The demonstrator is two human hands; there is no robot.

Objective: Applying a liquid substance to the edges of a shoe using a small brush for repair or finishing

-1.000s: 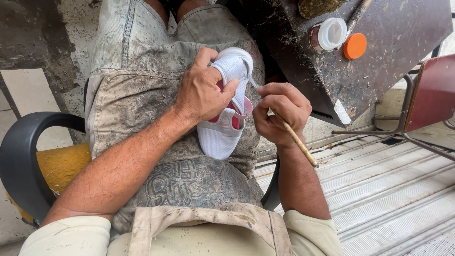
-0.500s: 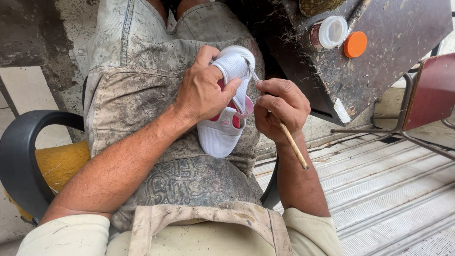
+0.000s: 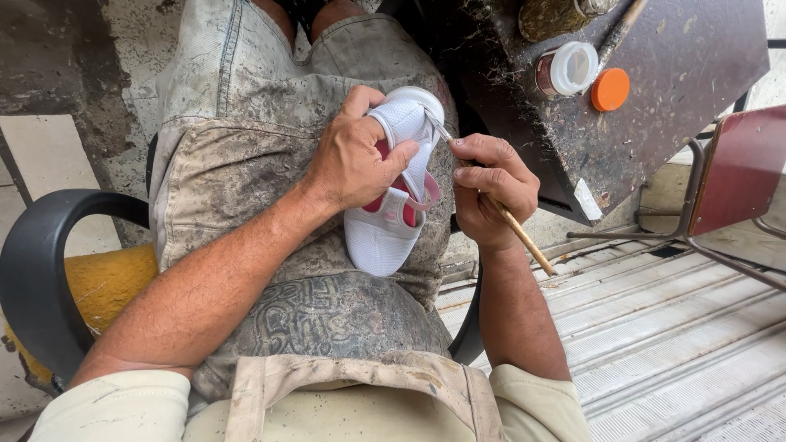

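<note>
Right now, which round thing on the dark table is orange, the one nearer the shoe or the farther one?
The farther one: the flat orange lid. The white-capped jar beside it sits nearer the white shoe.

Small white mesh-cloth shoe (image 3: 385, 229), pink lining, smooth matt sole. Thin wooden brush handle (image 3: 516, 233), bare, matt. Dark metal worktop (image 3: 688, 74), rough, stained, glue-crusted. Jar with glossy white plastic lid (image 3: 569, 67); loose orange plastic cap (image 3: 611, 88), smooth. Grey cloth apron (image 3: 246, 147), grimy, coarse.
</note>
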